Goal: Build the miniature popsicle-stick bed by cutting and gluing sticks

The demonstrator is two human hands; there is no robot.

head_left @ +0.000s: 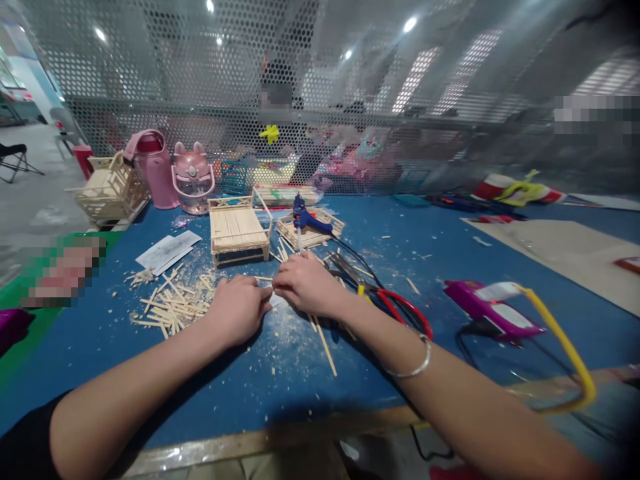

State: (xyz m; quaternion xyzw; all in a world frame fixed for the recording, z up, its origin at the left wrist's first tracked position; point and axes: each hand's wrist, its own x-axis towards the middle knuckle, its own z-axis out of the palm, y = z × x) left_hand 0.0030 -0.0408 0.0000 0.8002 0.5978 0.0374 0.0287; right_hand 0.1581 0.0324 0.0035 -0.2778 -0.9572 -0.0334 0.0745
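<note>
Hands met at the middle of the blue bench: the left hand and the right hand were both closed, fingertips touching, pinching something small that I could not tell. Loose wooden sticks lay just left. Farther back stood a small stick bed and a blue glue gun.
</note>
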